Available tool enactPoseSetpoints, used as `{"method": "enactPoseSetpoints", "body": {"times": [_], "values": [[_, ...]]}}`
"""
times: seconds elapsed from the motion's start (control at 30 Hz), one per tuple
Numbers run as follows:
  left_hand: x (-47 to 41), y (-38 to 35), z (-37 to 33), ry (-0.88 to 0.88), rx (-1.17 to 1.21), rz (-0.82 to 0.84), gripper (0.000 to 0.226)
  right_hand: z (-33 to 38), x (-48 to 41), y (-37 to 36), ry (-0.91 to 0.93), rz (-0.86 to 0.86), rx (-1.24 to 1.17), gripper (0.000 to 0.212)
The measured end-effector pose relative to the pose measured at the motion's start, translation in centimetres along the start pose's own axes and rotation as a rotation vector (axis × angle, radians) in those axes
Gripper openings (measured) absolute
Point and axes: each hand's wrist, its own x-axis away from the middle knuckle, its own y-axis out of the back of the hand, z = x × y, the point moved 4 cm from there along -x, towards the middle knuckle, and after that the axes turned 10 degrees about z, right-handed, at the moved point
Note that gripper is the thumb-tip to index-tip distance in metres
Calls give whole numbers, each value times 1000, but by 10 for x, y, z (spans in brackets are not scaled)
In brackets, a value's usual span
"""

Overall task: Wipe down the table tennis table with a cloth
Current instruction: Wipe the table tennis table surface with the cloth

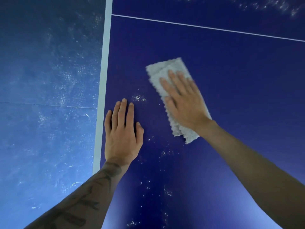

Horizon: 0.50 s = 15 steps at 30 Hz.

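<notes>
The dark blue table tennis table [231, 80] fills the right part of the view. A folded grey-white cloth [163, 71] lies flat on it. My right hand [183, 103] presses down on the cloth with straight fingers, covering its middle. My left hand [123, 131] rests flat on the bare table surface beside the white edge stripe [103, 80], left of the cloth and apart from it. White dusty specks [138, 98] lie between the two hands, and more run toward the near end.
A thin white centre line [206, 27] crosses the table at the top. More white specks [272, 5] sit at the far right top. Left of the table edge lies a lighter blue scuffed floor [49, 80].
</notes>
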Motion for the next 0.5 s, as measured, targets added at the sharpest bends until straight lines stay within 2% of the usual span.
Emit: {"method": "enactPoseSetpoints", "body": {"times": [0.1, 0.17, 0.27, 0.37, 0.43, 0.5], "values": [[0, -1, 0, 2, 2, 9, 58, -36, -26, 12, -271, -31, -96, 61], [0, 0, 0, -1, -2, -6, 58, -27, -51, 20, -344, -47, -146, 63], [1, 0, -2, -8, -4, -34, 57, 17, -49, 13, -185, -39, -103, 64], [1, 1, -1, -5, -4, -35, 58, 35, 8, -11, 31, 16, 41, 61], [1, 1, -1, -2, 0, -24, 58, 11, 34, -16, -9, 32, 21, 61], [1, 0, 0, 2, -2, -24, 58, -18, 32, -11, -227, 9, -79, 61]]}}
